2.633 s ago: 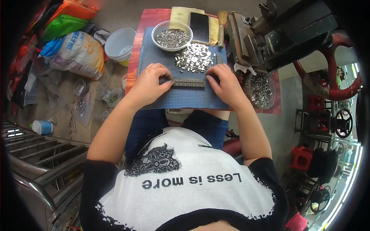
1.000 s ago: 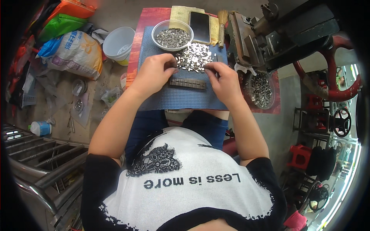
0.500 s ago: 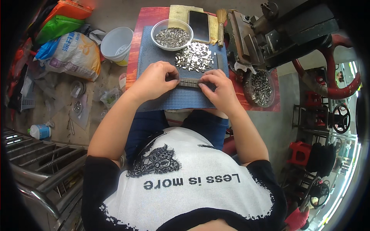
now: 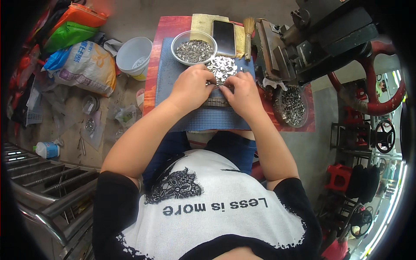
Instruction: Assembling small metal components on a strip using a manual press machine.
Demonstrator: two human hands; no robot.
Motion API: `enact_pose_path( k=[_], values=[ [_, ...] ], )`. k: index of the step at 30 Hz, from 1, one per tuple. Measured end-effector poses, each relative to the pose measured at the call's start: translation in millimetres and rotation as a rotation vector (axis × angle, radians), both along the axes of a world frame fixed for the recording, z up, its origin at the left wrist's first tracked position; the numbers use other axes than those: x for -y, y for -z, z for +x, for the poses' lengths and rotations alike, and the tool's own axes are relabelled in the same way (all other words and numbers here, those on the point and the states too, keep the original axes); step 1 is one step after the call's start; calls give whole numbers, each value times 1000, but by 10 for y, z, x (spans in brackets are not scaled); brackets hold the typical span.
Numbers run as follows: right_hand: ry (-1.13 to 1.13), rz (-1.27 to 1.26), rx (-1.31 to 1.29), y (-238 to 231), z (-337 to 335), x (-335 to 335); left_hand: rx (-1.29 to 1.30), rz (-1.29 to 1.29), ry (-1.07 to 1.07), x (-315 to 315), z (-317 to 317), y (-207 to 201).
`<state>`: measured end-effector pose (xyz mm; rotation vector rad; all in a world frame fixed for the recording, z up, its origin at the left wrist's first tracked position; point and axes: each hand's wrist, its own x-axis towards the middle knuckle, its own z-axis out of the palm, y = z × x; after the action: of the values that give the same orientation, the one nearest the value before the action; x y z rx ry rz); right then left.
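Note:
My left hand point(image 4: 193, 88) and my right hand point(image 4: 243, 94) are close together at the near edge of a pile of small shiny metal pieces point(image 4: 222, 68). Both have thumb and fingertips pinched; anything between them is too small to make out. Just below the fingertips, a dark narrow metal block with a row of slots point(image 4: 215, 102) lies on a blue textured mat point(image 4: 195, 121), partly hidden by my right hand. Behind my left hand stands a clear round bowl point(image 4: 193, 48) of thin metal pieces.
A phone point(image 4: 224, 38) lies on a yellow cloth point(image 4: 203, 22) beside a straw brush point(image 4: 248, 31). To the right stand a dark hand-wheel press point(image 4: 320, 43) and a tub of metal parts point(image 4: 293, 105). A white bucket point(image 4: 134, 56) and sacks point(image 4: 82, 67) are left.
Both hands have left the ends of the slotted block and moved away from me to the pile's near edge, drawing closer together. The whole view has shifted slightly.

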<state>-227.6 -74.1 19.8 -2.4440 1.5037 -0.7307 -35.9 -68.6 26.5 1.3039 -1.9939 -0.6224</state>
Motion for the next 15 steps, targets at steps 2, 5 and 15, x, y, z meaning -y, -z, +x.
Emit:
enact_pose_path(
  k=[2,5,15],
  values=[
    [1,-42,35,35,-23,-4,128,-16,-33,33,-83,49],
    [76,225,319,-116,-57,-92,168,-48,-38,19,-132,71],
    [-186,158,326,-3,-107,-269,-37,38,-30,-122,54,-68]
  ],
)
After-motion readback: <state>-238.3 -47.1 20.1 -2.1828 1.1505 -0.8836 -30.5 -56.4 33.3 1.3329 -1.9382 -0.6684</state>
